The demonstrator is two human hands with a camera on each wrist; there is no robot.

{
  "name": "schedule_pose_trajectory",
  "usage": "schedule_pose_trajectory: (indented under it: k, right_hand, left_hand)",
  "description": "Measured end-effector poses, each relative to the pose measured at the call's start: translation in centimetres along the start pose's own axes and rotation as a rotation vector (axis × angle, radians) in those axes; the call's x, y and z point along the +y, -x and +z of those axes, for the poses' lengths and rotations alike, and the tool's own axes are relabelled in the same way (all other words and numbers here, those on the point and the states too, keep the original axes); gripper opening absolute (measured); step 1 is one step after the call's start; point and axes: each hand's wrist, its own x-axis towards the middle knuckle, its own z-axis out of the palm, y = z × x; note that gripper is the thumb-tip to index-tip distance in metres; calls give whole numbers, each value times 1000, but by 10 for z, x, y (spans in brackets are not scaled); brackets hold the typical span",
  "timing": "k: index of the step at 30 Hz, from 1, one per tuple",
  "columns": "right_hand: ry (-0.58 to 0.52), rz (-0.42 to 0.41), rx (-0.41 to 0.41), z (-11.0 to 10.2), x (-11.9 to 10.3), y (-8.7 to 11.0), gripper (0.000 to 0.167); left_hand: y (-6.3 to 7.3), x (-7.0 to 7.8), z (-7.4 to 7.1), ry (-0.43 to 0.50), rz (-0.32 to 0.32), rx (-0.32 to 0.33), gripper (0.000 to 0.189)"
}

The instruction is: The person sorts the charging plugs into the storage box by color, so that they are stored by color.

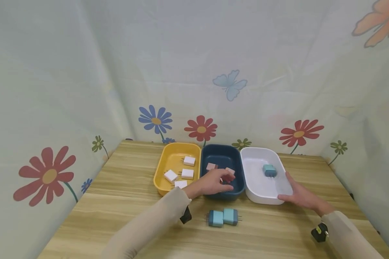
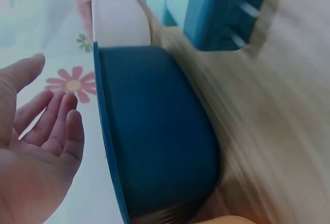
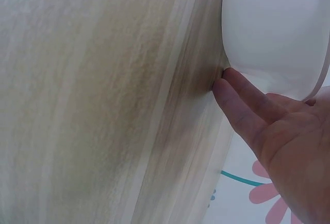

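Note:
My left hand [image 1: 216,181] hovers over the dark blue bin [image 1: 223,196], its fingers loosely bent. In the left wrist view nothing sits between its thumb and fingers. Pink plug chargers lie in that bin, partly hidden by the hand; one pink charger [image 1: 211,166] shows at its left. At the right, my right hand [image 1: 299,194] rests around the front right corner of the white bin [image 1: 262,198], thumb near the rim. Its straight fingers [image 3: 240,105] lie along the outer wall in the right wrist view. One teal charger [image 1: 269,170] lies inside the white bin.
A yellow bin [image 1: 160,169] with several white chargers [image 1: 187,174] stands against the blue bin's left side. Two teal chargers, a left one [image 1: 216,218] and a right one [image 1: 231,217], lie on the wooden table [image 1: 262,233] before the bins. A flowered curtain [image 1: 181,54] hangs behind.

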Motion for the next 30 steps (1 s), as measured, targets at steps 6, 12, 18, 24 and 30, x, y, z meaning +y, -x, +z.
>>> schedule_pose_trajectory:
  k: [6, 12, 18, 24, 30]
  right_hand:
    - [-3, -9, 3, -1, -1, 1, 110]
    - [-5, -32, 1, -1, 1, 0, 109]
    - [-3, -29, -2, 0, 3, 0, 109]
    - [2, -29, 8, 0, 3, -1, 110]
    - [7, -27, 5, 0, 5, -2, 110]
  left_hand:
    - [22, -4, 0, -16, 81, -77, 35]
    - [41, -9, 2, -46, 113, -122, 38]
    - [52, -14, 6, -50, 110, -183, 39]
    - [58, -23, 16, -137, 87, -256, 44]
    - [61, -30, 25, -195, 65, -288, 50]
